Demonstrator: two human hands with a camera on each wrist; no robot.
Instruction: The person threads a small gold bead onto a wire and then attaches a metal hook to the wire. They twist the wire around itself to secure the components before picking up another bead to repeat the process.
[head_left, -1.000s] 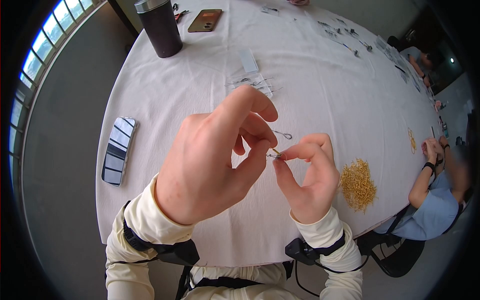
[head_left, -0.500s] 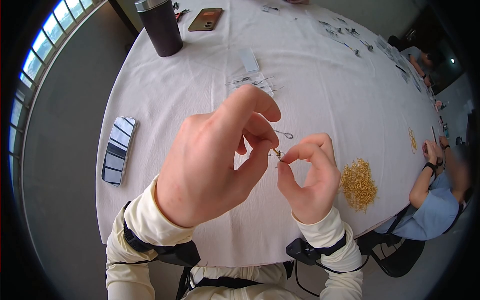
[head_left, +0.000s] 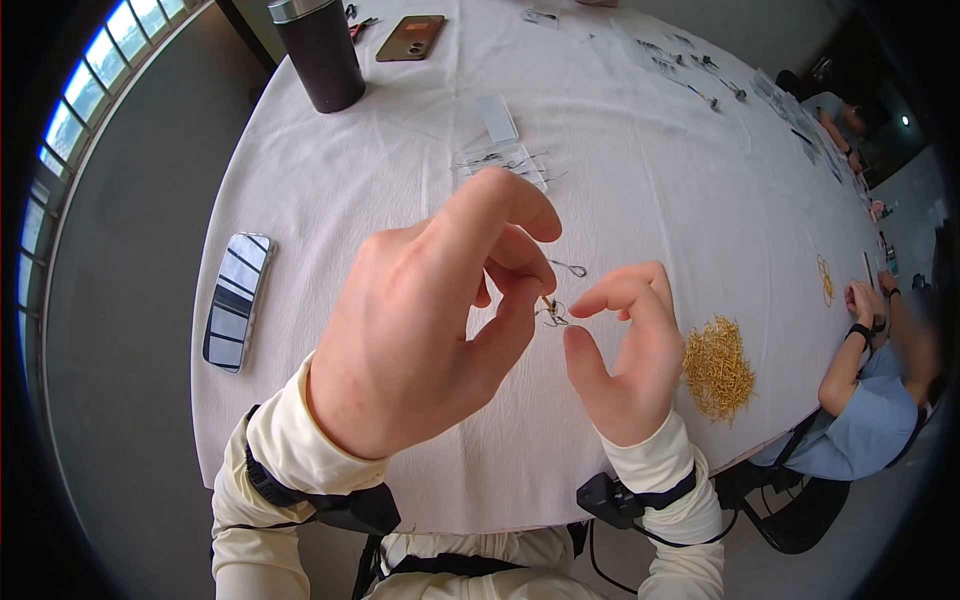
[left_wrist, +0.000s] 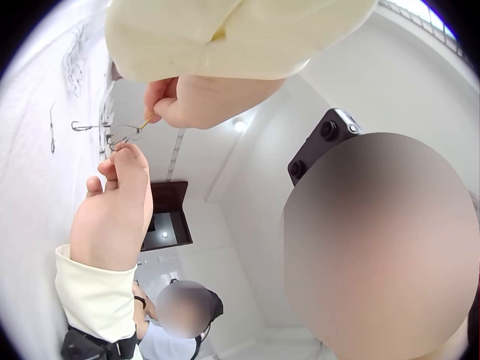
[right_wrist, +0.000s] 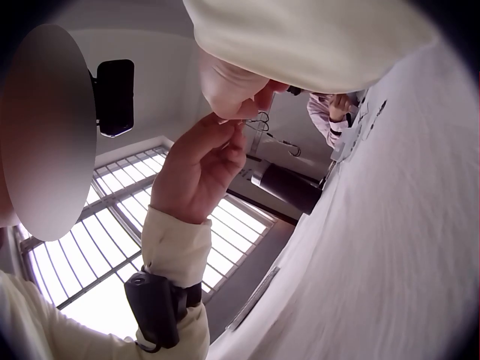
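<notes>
My left hand (head_left: 430, 330) pinches a thin gold-coloured piece (left_wrist: 145, 122) between thumb and forefinger. Small dark fishing hooks (head_left: 553, 317) hang in a cluster at its end, held above the table. From the cluster a wire with a bent, hook-like end (right_wrist: 291, 148) sticks out in the right wrist view; the head view shows its looped end (head_left: 573, 269) beyond my left fingertips. My right hand (head_left: 635, 350) is just right of the hooks, thumb and forefinger parted, with nothing seen between them. In the left wrist view its fingertips (left_wrist: 126, 150) are close to the hooks.
A pile of small gold-coloured pieces (head_left: 718, 370) lies to the right on the white cloth (head_left: 330, 200). Farther off is a clear box (head_left: 500, 168) with hooks. A phone (head_left: 238, 303) lies left; a dark tumbler (head_left: 320, 60) and another phone (head_left: 411, 40) are behind.
My right thumb and forefinger have parted and drawn back slightly to the right from the hooks. The hooks show more plainly now. My left hand keeps its pinch almost in place.
</notes>
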